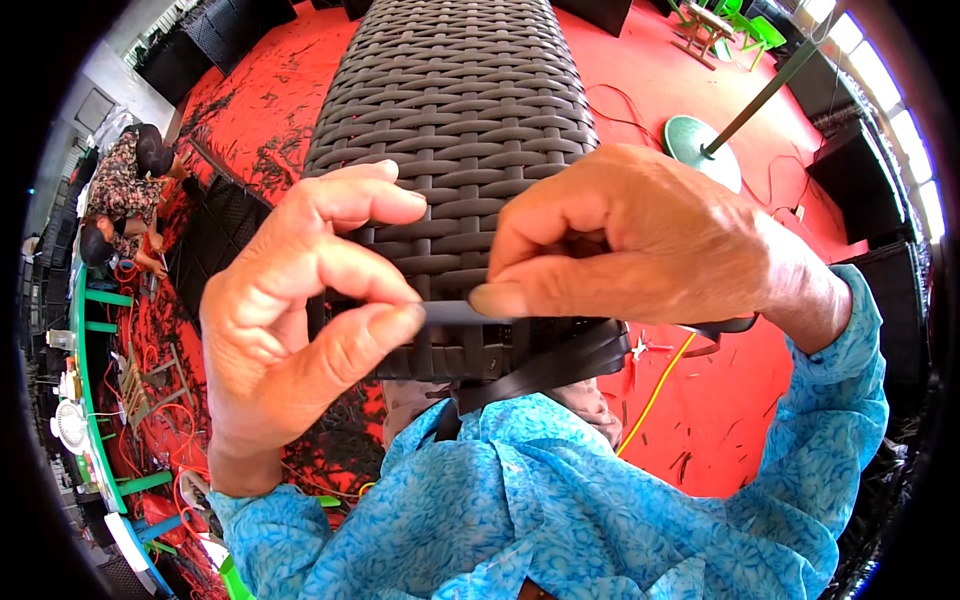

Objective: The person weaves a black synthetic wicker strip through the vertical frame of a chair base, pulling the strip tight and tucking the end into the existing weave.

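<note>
Between both hands, a short dark grey flat strip (455, 312) stretches level above the near end of a woven dark brown wicker piece (450, 120). My left hand (305, 300) pinches the strip's left end between thumb and index finger, its other fingers curled loosely apart. On the strip's right end, my right hand (620, 240) presses thumb against bent fingers; the fingertips are partly hidden. Just below the hands, loose dark strips (550, 365) hang across the wicker's near edge, close to my lap.
Red floor (720, 400) lies around, with dark scraps at left. Pliers (640, 355) with red handles and a yellow cord (655, 393) are at right. A pole stands on a round green base (695, 145). People (125, 190) work at far left beside a green-framed table (95, 370).
</note>
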### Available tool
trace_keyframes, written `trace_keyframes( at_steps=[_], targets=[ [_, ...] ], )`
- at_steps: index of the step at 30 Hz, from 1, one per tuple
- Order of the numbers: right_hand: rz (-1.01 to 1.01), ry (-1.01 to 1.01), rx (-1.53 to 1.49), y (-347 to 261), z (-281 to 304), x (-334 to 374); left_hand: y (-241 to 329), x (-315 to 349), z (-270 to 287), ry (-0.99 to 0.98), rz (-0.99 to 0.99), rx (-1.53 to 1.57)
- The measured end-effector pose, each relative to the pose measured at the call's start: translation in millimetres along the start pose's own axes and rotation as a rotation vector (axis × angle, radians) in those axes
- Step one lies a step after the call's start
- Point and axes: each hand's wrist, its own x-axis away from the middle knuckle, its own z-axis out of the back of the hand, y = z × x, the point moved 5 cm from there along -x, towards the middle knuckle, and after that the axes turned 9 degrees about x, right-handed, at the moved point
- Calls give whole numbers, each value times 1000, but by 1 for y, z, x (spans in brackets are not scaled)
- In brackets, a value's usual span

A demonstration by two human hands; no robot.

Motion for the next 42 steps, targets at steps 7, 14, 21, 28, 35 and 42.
trace_keyframes(
  at_steps=[7,14,21,28,35,42],
  targets=[
    [-277,-65,-25,0,0,9,10,4,-18,-127,-100,-572],
    [46,48,225,2,-10,4,16,3,-34,-244,-138,-780],
    [177,136,324,-2,-13,5,13,4,-31,-288,-93,-659],
    [149,252,329,1,-16,15,2,-2,-22,-232,-32,-461],
    [258,409,356,4,-19,21,17,2,-33,-288,-117,-746],
    [155,264,182,6,-13,25,19,9,-40,-245,-99,-820]
  ],
)
